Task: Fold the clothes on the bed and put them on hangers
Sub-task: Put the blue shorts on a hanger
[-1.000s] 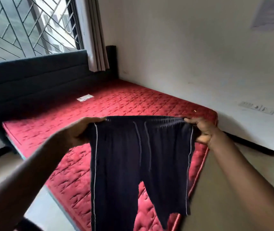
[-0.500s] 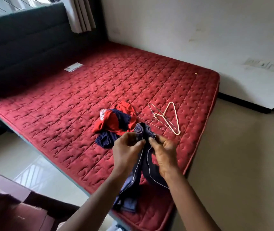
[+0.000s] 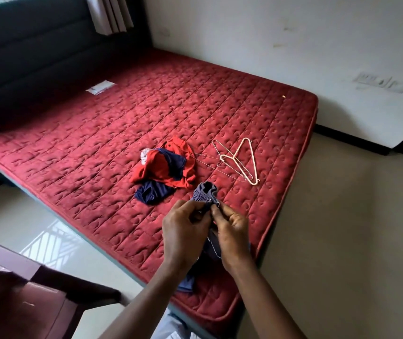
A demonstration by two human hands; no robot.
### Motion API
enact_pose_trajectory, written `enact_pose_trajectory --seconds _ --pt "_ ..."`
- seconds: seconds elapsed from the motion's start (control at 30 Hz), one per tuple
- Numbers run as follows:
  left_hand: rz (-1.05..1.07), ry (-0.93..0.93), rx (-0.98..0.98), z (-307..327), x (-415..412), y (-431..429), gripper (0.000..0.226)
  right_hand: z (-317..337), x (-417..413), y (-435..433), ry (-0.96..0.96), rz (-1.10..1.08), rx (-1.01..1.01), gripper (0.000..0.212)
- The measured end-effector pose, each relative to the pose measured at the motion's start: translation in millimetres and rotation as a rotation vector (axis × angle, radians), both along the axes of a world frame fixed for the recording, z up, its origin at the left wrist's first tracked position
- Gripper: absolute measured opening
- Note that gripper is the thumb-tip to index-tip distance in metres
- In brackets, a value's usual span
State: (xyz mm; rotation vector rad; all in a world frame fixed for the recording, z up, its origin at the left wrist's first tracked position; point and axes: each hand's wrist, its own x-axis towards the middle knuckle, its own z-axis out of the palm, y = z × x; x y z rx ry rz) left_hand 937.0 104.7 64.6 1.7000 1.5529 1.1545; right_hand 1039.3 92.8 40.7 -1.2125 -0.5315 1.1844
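Across most of the view lies the red quilted mattress [image 3: 97, 152], its far edge against a dark headboard [image 3: 36, 52] and its right edge running along the bare floor [image 3: 342, 241]. Near the middle of the mattress, toward the right edge, sits a crumpled heap of red and navy clothes [image 3: 163, 167], unfolded. Just beside that heap, closer to the right edge, lie the hangers [image 3: 238, 160]: a pale plastic one overlapping thin wire ones, flat on the mattress. At the near right corner the dark navy trousers [image 3: 205, 192] are bunched together, the gathered waistband standing up above the hands and the legs trailing down over the mattress toward its near edge. The left hand [image 3: 183, 233] and the right hand [image 3: 232, 231] meet at the waistband, fingers curled and pinching the cloth between thumb and fingertips, the two hands touching. A small white label [image 3: 99, 86] rests flat by the headboard edge, well apart from everything else.
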Motion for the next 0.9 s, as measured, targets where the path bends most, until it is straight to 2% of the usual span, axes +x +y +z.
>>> enact_pose_trajectory --seconds 0.13,0.2,0.27,0.33,0.4,0.47,0.5,0.57,0.63,0.8,0.83,0.9 --pt "-0.197 -0.031 0.006 5 0 -4 0.034 8 20 -6 -0.165 0.137 0.094 0.016" --pt "-0.301 -0.047 -0.022 12 -6 1 0.039 13 32 -6 -0.214 0.148 0.116 0.024" --pt "-0.325 0.011 0.046 22 -16 12 0.04 24 45 -5 -0.245 0.155 0.165 0.032" --pt "-0.364 0.129 0.108 31 -30 28 0.05 42 57 -3 -0.276 0.157 0.221 0.035" --pt "-0.475 0.319 0.075 41 -39 44 0.069 61 66 -4 -0.287 0.164 0.284 0.038" --pt "-0.593 0.525 0.064 46 -39 56 0.079 76 71 -4 -0.311 0.172 0.348 0.038" --pt "-0.645 0.61 0.081 49 -36 60 0.077 80 75 -2 -0.322 0.163 0.367 0.038" --pt "-0.715 0.695 0.11 62 -33 63 0.055 89 85 3 -0.318 0.09 0.398 0.039" --pt "-0.722 0.692 0.156 86 -32 60 0.031 99 99 10 -0.287 -0.035 0.408 0.045" --pt "-0.733 0.619 0.464 128 -27 39 0.017 105 124 22 -0.123 -0.2 0.35 0.037" --pt "-0.714 0.564 0.463 131 -24 35 0.023 107 125 23 -0.117 -0.201 0.354 0.036" --pt "-0.613 0.37 0.372 140 -16 29 0.055 115 128 25 -0.184 -0.19 0.346 0.035"
